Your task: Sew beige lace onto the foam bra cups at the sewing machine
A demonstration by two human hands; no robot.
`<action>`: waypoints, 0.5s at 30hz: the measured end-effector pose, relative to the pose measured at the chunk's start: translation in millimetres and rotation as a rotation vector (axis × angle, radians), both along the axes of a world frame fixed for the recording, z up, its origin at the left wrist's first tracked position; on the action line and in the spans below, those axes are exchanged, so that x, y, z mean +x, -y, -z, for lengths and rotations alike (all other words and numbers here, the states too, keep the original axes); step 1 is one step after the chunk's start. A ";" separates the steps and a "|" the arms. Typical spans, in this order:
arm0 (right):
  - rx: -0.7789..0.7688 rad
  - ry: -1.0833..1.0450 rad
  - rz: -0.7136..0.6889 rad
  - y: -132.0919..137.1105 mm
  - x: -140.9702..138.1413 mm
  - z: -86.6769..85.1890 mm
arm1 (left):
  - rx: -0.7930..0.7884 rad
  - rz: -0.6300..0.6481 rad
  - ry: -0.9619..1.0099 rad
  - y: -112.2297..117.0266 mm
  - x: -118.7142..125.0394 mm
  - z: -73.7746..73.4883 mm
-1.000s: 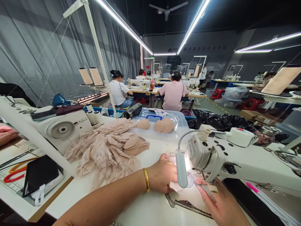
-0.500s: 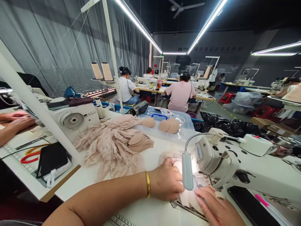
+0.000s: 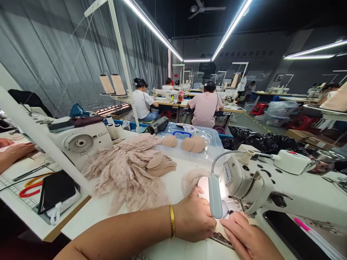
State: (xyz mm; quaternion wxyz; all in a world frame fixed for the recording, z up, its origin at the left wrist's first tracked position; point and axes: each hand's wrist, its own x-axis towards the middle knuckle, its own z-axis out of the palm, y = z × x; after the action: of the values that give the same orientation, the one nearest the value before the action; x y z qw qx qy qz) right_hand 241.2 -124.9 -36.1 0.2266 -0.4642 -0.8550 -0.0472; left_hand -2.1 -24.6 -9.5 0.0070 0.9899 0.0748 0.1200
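My left hand [image 3: 195, 218], with a gold bangle at the wrist and a ring, rests curled on a pale lace-edged fabric piece [image 3: 193, 180] under the head of the white sewing machine [image 3: 273, 184]. My right hand [image 3: 248, 238] presses fingers flat on the same fabric close to the needle, beside the left hand. The machine's small gooseneck lamp [image 3: 214, 196] hangs between the hands and hides the needle area. Both hands touch the fabric at the plate.
A heap of pink lace [image 3: 127, 169] and a stack of beige pads [image 3: 161, 164] lie behind my hands. A clear plastic box [image 3: 195, 142] holds more pads. Another person's hand [image 3: 16, 151] works at the left table with another machine [image 3: 78, 139]. Seated workers [image 3: 204, 108] sit ahead.
Both hands have drawn closer to me and nearer each other on the fabric. The fabric has fed farther behind the machine head. The view swung slightly.
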 end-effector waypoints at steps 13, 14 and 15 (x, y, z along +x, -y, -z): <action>-0.093 -0.048 0.353 -1.9 -1.2 41.2 | 0.020 -0.097 0.001 -16.3 12.5 -6.1; -0.085 -0.038 0.324 -2.0 2.4 39.9 | 0.034 -0.112 -0.015 -7.9 8.5 -5.3; -0.064 -0.031 0.282 -1.8 7.6 39.5 | 0.045 -0.122 -0.023 3.1 1.9 -4.5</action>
State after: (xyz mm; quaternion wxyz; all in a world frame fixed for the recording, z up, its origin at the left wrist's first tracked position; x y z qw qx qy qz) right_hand 248.8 -123.2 -75.6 0.2159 -0.5875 -0.7786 -0.0440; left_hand -0.2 -27.7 -5.0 -0.0232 0.9848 0.1323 0.1104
